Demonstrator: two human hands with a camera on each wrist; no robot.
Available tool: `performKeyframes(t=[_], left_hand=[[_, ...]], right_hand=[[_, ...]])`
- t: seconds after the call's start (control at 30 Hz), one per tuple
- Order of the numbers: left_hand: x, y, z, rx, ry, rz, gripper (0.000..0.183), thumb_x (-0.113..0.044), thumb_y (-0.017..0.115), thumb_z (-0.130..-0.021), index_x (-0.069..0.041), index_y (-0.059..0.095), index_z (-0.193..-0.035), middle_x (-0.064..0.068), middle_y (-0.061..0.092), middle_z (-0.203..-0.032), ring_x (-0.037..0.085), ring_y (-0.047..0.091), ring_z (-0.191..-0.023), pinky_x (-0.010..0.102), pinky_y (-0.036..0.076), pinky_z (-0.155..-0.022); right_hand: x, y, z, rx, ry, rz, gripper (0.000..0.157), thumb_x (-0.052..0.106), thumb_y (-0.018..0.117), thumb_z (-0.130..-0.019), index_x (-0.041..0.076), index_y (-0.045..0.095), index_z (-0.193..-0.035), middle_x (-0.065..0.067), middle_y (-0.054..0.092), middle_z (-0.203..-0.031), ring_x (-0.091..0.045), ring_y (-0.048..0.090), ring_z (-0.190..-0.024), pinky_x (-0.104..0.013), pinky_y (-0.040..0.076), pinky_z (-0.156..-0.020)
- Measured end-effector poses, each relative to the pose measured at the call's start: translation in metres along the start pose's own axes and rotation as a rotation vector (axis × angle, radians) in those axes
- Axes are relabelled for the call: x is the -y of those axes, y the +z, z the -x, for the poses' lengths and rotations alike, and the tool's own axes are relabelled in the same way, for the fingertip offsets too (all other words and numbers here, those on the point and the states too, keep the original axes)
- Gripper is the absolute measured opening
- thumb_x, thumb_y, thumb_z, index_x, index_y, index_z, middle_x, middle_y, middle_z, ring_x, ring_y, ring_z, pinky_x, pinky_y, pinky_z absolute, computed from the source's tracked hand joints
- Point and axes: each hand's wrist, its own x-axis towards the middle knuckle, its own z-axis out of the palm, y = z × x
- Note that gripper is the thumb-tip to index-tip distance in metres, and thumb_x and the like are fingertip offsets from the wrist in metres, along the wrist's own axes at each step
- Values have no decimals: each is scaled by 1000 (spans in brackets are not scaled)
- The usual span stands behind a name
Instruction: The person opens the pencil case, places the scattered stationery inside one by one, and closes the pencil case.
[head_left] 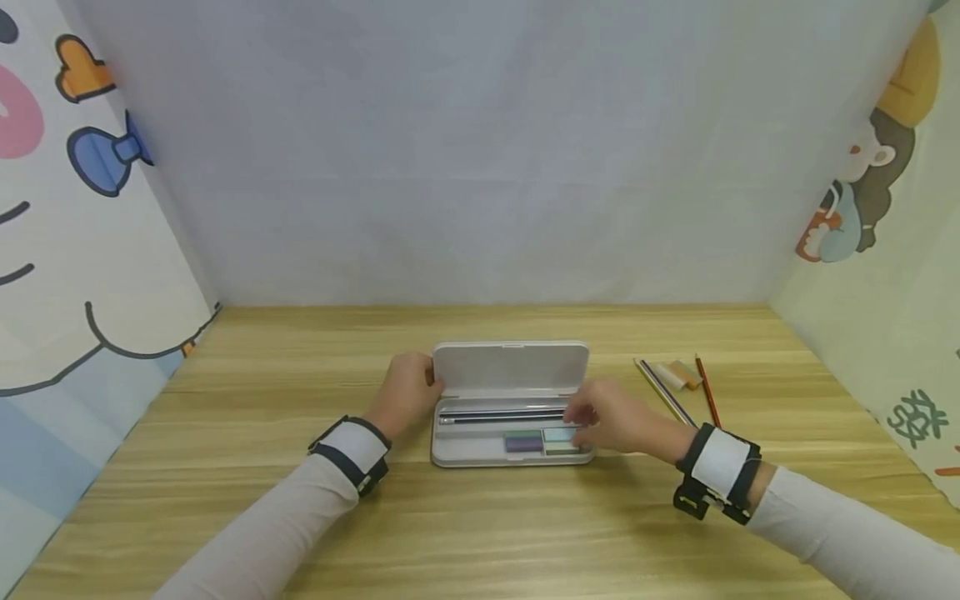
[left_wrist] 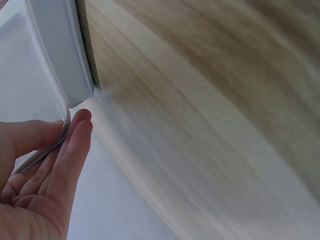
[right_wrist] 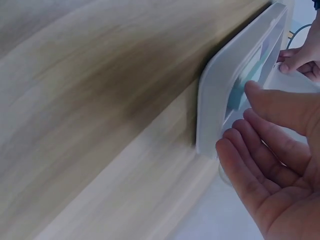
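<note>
A white pencil case [head_left: 468, 457] lies on the table with its lid [head_left: 512, 367] raised. My left hand [head_left: 405, 387] pinches the lid's left edge; in the left wrist view the thumb [left_wrist: 37, 135] and fingers lie on either side of it. Dark pencils [head_left: 495, 416] lie along the back of the case. At the front right are a purple-and-green eraser [head_left: 522, 442] and pale blue and whitish erasers [head_left: 557, 434]. Over the right end hovers my right hand [head_left: 615, 417], fingers loosely bent. Its thumb [right_wrist: 265, 97] is by a teal eraser [right_wrist: 236, 97]; contact cannot be made out.
Right of the case lie several pencils, among them a dark-and-white pair [head_left: 663, 392] and a red pencil [head_left: 707, 389]. Between them sit a whitish eraser [head_left: 670, 377] and an orange one [head_left: 686, 375]. A pale cloth wall [head_left: 495, 167] stands behind the wooden table [head_left: 480, 533].
</note>
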Motion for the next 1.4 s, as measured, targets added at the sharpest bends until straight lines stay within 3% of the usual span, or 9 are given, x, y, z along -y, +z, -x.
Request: performKeyframes(t=[0.27, 0.63, 0.87, 1.07, 1.2, 1.4], left_hand=[[0, 0, 0, -3, 2, 2, 10, 0, 60, -75, -1, 59, -65, 3, 51, -54, 14, 44, -49, 24, 34, -45], [1, -1, 0, 1, -9, 5, 10, -1, 62, -75, -1, 59, -66, 3, 51, -55, 14, 44, -49, 25, 35, -45], [1, -1, 1, -5, 7, 21, 9, 0, 61, -75, -1, 59, -66, 3, 51, -54, 14, 44, -49, 25, 35, -45], [1, -2, 1, -8, 8, 23, 8, 0, 61, -75, 0, 60, -67, 3, 51, -54, 14, 44, -49, 25, 36, -44], [2, -1, 0, -7, 11, 9, 11, 0, 61, -75, -1, 58, -65, 3, 51, -55, 14, 44, -50, 25, 36, -45], [0, -1, 1, -4, -2, 3, 9, -1, 61, -75, -1, 60, -67, 3, 52, -56, 14, 45, -51, 25, 37, -46]], right_hand=[[-18, -21, 20, -45, 108, 69, 16, 8, 73, -70, 5, 67, -85, -3, 65, -79, -11, 56, -71, -29, 50, -63], [-67, -52, 43, -149, 233, 208, 19, 10, 76, -66, 1, 67, -80, -8, 65, -73, -18, 57, -67, -37, 51, -61], [-95, -71, 47, -128, 395, 267, 22, 11, 68, -73, -7, 64, -85, -16, 64, -76, -26, 57, -70, -44, 50, -65], [-108, -79, 45, -102, 491, 216, 31, 15, 67, -75, -12, 62, -88, -25, 64, -82, -33, 59, -74, -46, 51, -66], [-114, -80, 42, -84, 529, 192, 31, 13, 68, -72, -12, 63, -89, -25, 65, -85, -35, 60, -76, -45, 51, -67], [-121, -78, 40, -94, 510, 215, 29, 14, 67, -72, -11, 64, -86, -24, 66, -82, -33, 60, -74, -45, 52, -67]])
